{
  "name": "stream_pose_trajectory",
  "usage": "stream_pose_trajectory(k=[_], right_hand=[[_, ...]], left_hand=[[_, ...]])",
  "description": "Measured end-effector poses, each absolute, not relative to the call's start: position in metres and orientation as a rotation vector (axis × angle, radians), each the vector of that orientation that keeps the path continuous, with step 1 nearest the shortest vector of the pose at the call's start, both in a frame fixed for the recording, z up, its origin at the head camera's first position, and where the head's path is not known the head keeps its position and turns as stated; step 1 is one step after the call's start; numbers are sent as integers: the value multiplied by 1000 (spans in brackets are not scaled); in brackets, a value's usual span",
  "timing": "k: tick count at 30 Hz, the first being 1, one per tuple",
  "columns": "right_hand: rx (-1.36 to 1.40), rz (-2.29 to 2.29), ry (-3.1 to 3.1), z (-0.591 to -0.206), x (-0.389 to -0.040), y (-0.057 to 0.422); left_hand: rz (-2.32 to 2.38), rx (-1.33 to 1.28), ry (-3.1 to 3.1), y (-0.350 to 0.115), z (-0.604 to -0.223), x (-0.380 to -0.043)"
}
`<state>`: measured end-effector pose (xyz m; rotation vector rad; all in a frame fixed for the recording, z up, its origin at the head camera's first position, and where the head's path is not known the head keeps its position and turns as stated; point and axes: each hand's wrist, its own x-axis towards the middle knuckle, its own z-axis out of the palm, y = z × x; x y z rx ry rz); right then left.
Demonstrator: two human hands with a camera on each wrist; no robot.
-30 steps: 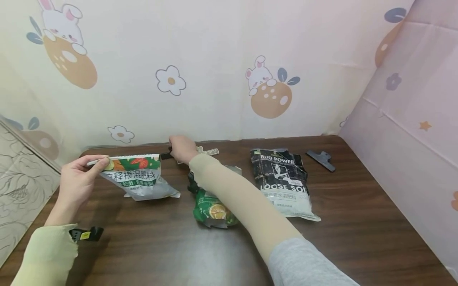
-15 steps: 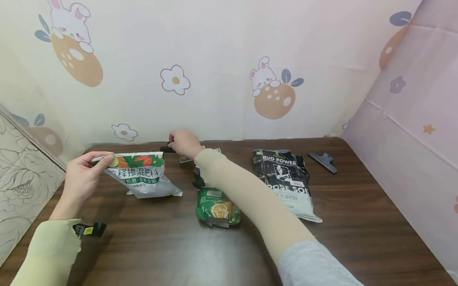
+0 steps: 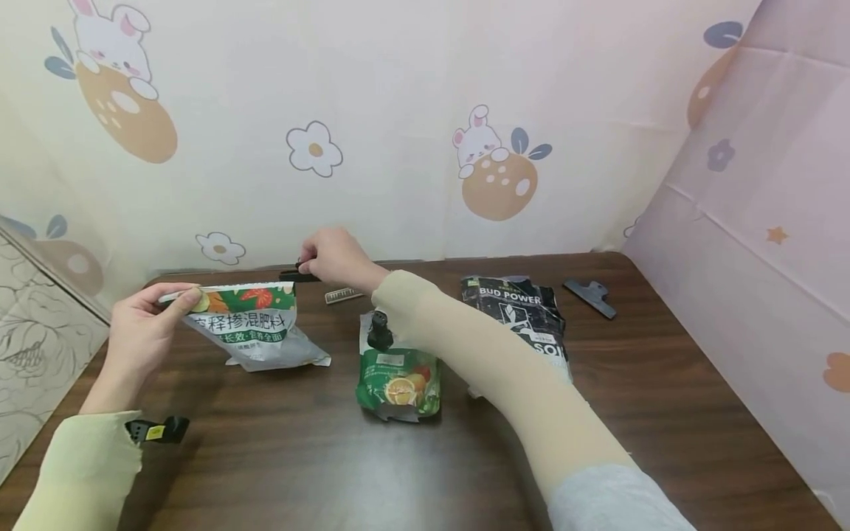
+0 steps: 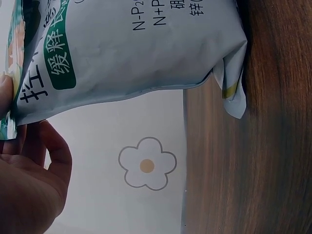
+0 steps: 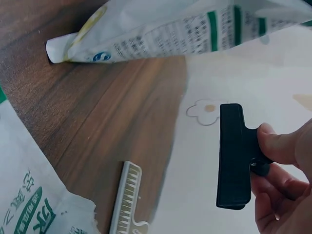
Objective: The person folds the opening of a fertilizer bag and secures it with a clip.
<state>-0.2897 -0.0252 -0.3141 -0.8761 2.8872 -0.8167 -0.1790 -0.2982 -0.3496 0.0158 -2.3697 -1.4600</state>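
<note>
My left hand (image 3: 142, 328) pinches the folded top edge of a silver and green fertilizer bag (image 3: 255, 335) at its left corner. The bag stands tilted on the wooden table, its fruit-printed top strip facing up; its silver side (image 4: 141, 53) fills the upper part of the left wrist view. My right hand (image 3: 339, 258) holds a black bag clip (image 5: 231, 161) by its handles, thumb on one side and fingers on the other. The clip's long jaws are together and nothing shows between them. In the head view the clip is just behind the bag's upper right corner.
A beige clip (image 3: 343, 295) with a ruled pattern lies below my right wrist. Closer in is a green fruit-printed bag (image 3: 398, 387), and right of it a black and white soil bag (image 3: 511, 302), partly behind my right arm. A grey clip (image 3: 591, 296) lies far right.
My right hand has risen and shifted left with the black clip, uncovering more of the green bag while the forearm covers more of the soil bag. My left hand keeps its pinch on the fertilizer bag.
</note>
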Motion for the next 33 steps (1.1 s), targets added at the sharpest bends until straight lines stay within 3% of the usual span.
stream_pose_trajectory(k=[6,11,22,33], right_hand=[[-954,-888,2854,-303,-283,-12],[-860,-1119,2707,-297,-277,-4],[-948,-1078,2786,-272,-260,1],[-1086,-1073,2750,-247,-244,-9]], left_hand=[[-1473,1,-2351,-296,-351,-179],[-1523,-24,-2339,-294,-351,-178],[-1998,-225,-2137,-300,-356,-179],[-1625,-113,-2496,-297,-359,-179]])
